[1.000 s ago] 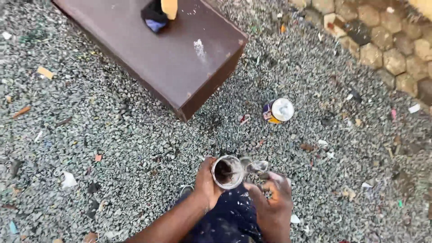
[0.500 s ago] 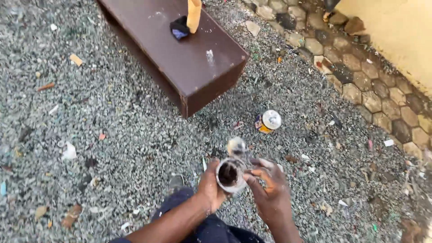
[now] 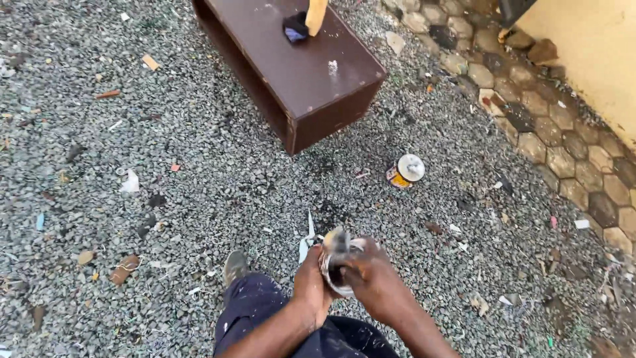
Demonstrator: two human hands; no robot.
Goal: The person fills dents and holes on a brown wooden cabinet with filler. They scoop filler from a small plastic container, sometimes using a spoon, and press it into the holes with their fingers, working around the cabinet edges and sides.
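Metal tin [image 3: 338,268] now covered by right hand [image 3: 374,285]; left hand [image 3: 310,285] grip stays closed round it.

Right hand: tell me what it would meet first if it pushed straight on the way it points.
The right hand points toward the small open can that the left hand holds; it already touches the can, so that comes first.

Your left hand [image 3: 311,286] grips a small open tin [image 3: 336,270] while your right hand [image 3: 372,282] covers its top. Another tin [image 3: 405,171] lies on the gravel [image 3: 199,172] near a brown wooden box [image 3: 295,63].
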